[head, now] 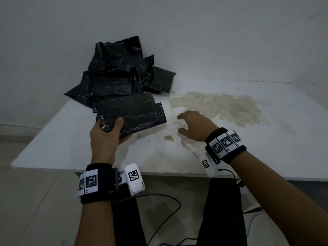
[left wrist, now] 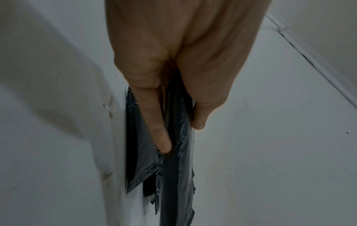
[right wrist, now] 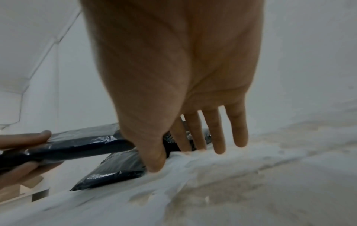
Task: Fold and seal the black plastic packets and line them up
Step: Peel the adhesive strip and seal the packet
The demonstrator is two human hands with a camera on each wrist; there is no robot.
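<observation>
The white surface point(head: 106, 153) has a brown stain point(head: 221, 107) at centre right. The left hand point(head: 104, 137) grips one black packet point(head: 134, 114) at centre, in front of the packet pile point(head: 117, 73) at upper left. The right hand point(head: 195, 125) hovers with fingers point(right wrist: 239, 130) spread, holding nothing.

The left hand point(head: 106, 137) covers one corner of the held packet point(head: 134, 118); the pile point(head: 113, 75) overlaps itself.

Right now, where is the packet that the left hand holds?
In the head view the packet is left of centre, gripped by the left hand, just before the pile of packets.
</observation>
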